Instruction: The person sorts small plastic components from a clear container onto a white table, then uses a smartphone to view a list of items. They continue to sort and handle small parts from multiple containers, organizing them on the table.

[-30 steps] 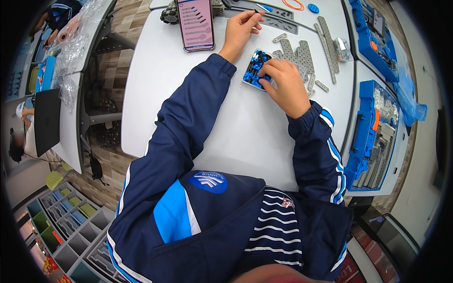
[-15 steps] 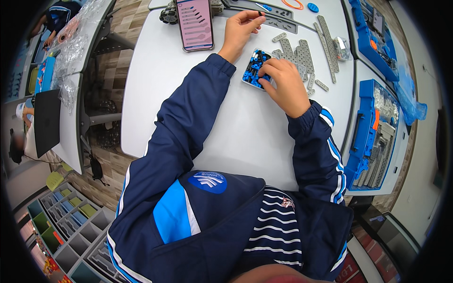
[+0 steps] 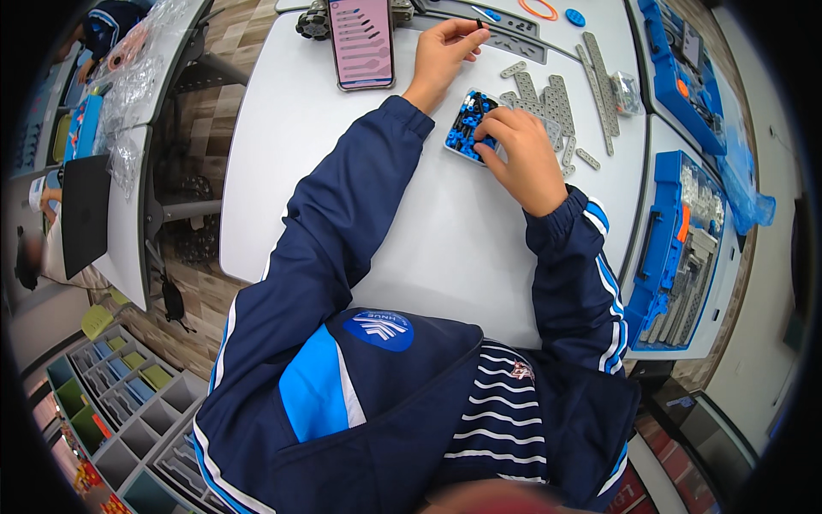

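Pinching one black part [image 3: 480, 25] in left grip [image 3: 440, 62] toward far edge of surface [image 3: 445, 244]; holding right grip [image 3: 521, 156] over clear box [image 3: 463, 157] inward from that edge, unable to tell whether pinching anything. Apparently leaving many blue-and-black connectors [image 3: 467, 127] boxed, grey beams [image 3: 558, 104] loose.

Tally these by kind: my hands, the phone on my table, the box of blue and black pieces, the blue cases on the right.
Left hand and right hand: 2
Phone: 1
Box of blue and black pieces: 1
Nearer blue case and farther blue case: 2
Total: 6
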Demonstrator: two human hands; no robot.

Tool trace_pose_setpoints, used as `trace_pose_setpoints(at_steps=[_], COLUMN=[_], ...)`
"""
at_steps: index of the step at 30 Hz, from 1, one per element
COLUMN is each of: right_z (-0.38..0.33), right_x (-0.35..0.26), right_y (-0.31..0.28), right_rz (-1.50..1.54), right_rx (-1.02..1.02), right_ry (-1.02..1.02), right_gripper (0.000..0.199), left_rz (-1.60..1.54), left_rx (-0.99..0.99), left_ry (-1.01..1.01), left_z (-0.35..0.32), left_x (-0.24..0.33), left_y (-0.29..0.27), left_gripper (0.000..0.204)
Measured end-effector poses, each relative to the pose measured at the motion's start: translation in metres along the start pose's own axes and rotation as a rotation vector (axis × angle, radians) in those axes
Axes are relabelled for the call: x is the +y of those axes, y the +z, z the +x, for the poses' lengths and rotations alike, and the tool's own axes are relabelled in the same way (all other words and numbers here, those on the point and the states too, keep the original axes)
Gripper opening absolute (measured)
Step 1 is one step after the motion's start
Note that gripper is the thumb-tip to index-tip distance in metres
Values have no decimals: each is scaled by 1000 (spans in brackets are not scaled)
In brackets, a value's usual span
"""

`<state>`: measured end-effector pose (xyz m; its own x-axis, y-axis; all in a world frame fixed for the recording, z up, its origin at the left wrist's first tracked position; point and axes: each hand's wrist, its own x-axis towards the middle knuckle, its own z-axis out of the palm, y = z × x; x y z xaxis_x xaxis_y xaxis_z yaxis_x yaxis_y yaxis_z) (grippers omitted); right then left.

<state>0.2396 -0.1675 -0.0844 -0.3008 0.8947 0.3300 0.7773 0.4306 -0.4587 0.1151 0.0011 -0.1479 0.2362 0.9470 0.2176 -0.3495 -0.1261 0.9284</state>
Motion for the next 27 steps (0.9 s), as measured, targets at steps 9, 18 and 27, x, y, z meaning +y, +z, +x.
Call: trace_pose_setpoints(at_steps=[9, 18, 27], right_z=[0, 21, 114], right_x=[2, -46, -79], right_y=[-1, -29, 85], right_rz=[-31, -79, -206], right_rx=[-18, 110, 333], right_ry=[-48, -104, -33], right_gripper=[12, 18, 44], left_rz=[86, 244, 340], left_rx=[0, -14, -18], left_ry=[114, 88, 188], left_z=[19, 14, 16], left_x=[-28, -22, -30], left_y=[16, 24, 27], left_gripper=[23, 25, 25])
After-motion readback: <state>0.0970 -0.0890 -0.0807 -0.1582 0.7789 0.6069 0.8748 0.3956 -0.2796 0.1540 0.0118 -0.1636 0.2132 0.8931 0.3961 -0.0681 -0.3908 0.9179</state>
